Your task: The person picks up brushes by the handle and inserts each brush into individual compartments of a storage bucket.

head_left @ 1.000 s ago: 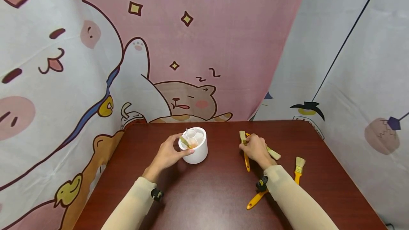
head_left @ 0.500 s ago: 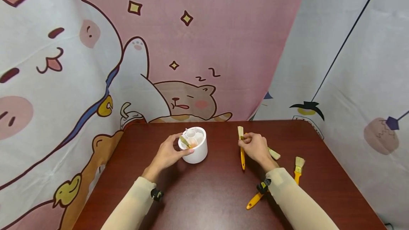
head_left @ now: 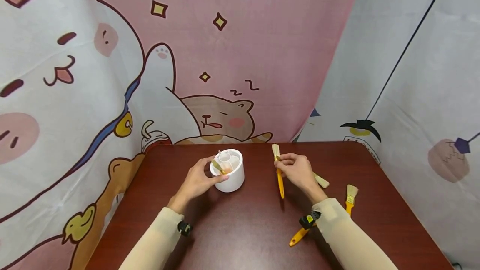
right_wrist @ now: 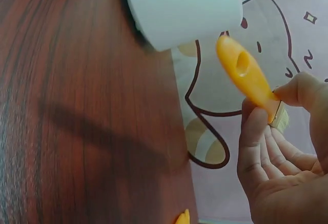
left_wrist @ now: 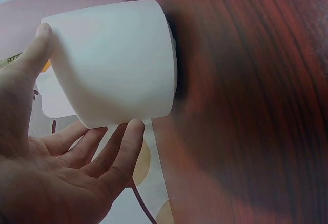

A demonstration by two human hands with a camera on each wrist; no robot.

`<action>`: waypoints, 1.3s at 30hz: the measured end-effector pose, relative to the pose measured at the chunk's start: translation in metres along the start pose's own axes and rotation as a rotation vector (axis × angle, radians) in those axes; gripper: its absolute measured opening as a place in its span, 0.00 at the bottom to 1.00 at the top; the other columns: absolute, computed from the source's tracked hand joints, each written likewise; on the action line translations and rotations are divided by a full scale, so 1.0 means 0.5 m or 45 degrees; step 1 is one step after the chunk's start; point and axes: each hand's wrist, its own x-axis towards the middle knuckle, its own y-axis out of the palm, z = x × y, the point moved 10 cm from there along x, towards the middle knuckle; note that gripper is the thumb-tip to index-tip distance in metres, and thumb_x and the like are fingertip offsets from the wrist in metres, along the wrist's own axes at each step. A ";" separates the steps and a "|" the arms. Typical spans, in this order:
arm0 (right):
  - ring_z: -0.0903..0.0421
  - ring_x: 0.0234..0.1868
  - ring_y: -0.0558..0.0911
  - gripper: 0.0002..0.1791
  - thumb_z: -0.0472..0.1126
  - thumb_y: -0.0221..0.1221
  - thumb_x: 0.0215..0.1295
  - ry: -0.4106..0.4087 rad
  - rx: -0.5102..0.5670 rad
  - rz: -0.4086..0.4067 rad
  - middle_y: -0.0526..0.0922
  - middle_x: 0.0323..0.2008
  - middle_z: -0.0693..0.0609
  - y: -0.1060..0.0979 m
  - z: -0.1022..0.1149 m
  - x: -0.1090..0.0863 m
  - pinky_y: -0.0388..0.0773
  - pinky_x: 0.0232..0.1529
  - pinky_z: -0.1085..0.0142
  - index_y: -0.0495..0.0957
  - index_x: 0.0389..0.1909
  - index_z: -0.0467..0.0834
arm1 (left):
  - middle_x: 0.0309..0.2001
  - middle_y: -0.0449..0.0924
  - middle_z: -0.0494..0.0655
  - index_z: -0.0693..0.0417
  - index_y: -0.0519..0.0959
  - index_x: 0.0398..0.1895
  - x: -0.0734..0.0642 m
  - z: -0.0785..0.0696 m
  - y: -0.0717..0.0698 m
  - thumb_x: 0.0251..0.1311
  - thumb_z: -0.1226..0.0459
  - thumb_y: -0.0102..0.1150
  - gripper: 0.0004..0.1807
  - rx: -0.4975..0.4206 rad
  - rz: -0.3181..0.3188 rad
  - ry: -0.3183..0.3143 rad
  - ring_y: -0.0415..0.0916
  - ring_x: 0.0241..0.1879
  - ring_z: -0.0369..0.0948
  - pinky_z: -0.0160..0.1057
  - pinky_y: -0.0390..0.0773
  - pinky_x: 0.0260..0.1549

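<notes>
A white round cup with inner compartments (head_left: 233, 181) stands on the table, and my left hand (head_left: 196, 181) holds it from the left. In the left wrist view, the thumb lies at its rim and the fingers touch the side of the cup (left_wrist: 113, 65). A paintbrush with pale bristles (head_left: 217, 166) leans inside the cup. My right hand (head_left: 298, 173) pinches another paintbrush (head_left: 280, 183) near its metal band, bristles up, yellow handle pointing down. In the right wrist view the handle (right_wrist: 248, 73) points towards the cup, above the table.
Behind my right hand, the bristles of a paintbrush (head_left: 321, 181) show on the table. Farther right lies a paintbrush (head_left: 351, 195), partly under my forearm. A yellow handle (head_left: 298, 236) sticks out left of that sleeve. Printed cloth (head_left: 285, 53) hangs behind the table.
My right hand has lifted the paintbrush from the table and shifted it slightly left, turning it more upright. The left hand and the cup have stayed in place.
</notes>
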 end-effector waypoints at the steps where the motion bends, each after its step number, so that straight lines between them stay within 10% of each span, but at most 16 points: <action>1: 0.57 0.32 0.94 0.21 0.45 0.78 0.76 -0.005 0.016 0.008 0.98 0.44 0.39 0.002 0.004 -0.001 0.96 0.41 0.58 0.90 0.59 0.34 | 0.80 0.82 0.56 0.55 0.75 0.86 0.000 0.000 -0.001 0.60 0.43 0.91 0.56 0.000 -0.001 -0.003 0.85 0.75 0.56 0.62 0.84 0.74; 21: 0.42 0.42 0.98 0.21 0.41 0.80 0.75 -0.130 0.178 0.139 0.98 0.47 0.37 0.048 0.090 -0.008 0.94 0.45 0.66 0.88 0.61 0.36 | 0.80 0.82 0.55 0.54 0.75 0.85 0.002 0.000 -0.003 0.60 0.43 0.91 0.55 -0.002 0.007 -0.004 0.84 0.76 0.55 0.62 0.83 0.75; 39: 0.54 0.45 0.95 0.17 0.41 0.83 0.71 -0.262 0.165 0.140 0.97 0.47 0.40 0.074 0.176 -0.005 0.91 0.49 0.70 0.89 0.55 0.41 | 0.78 0.84 0.55 0.54 0.76 0.85 0.001 -0.007 -0.004 0.60 0.44 0.91 0.54 -0.003 0.008 0.016 0.84 0.74 0.54 0.62 0.84 0.74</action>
